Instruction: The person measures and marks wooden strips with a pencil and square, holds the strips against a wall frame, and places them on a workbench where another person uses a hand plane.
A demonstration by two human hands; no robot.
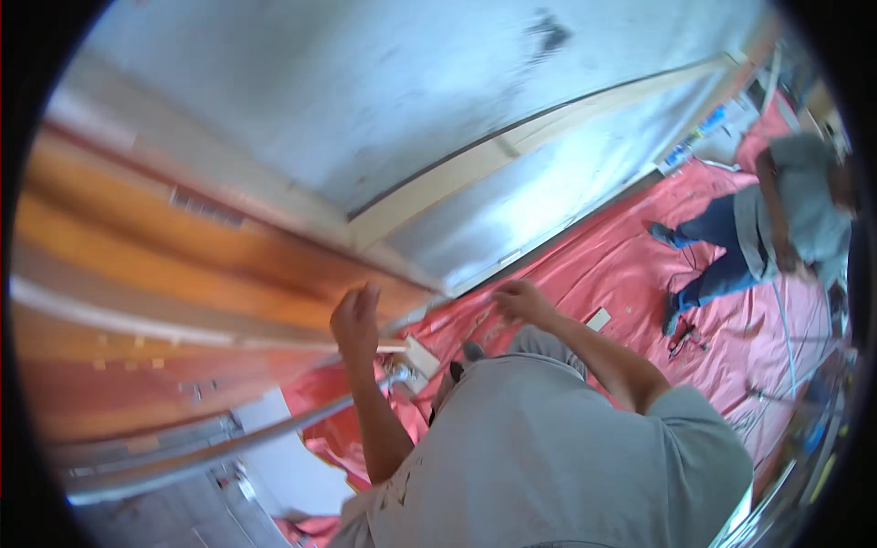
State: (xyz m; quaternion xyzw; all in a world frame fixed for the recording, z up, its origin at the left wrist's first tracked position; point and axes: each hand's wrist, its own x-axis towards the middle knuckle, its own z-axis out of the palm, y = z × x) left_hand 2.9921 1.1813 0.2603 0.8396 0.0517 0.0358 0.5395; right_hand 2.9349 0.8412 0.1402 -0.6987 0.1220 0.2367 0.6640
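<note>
My left hand (354, 315) is raised in front of the orange-brown wooden panel (210, 274). Its fingers look curled and pressed together; what they hold, if anything, cannot be made out. Further right, my right hand (517, 301) hovers over the red floor sheet (594, 247), its fingers also bent inward and slightly blurred. Nothing I can name shows in it. A gap separates the two hands. Ahead of them a pale wooden strip (438, 194) runs along the grey-white wall (365, 82).
A co-worker (795, 210) in blue trousers stands on the sheet at the right, near cables and a small dark tool (685, 340). A metal tube (237, 443) crosses the lower left. A small white block (597, 319) lies beyond my right forearm.
</note>
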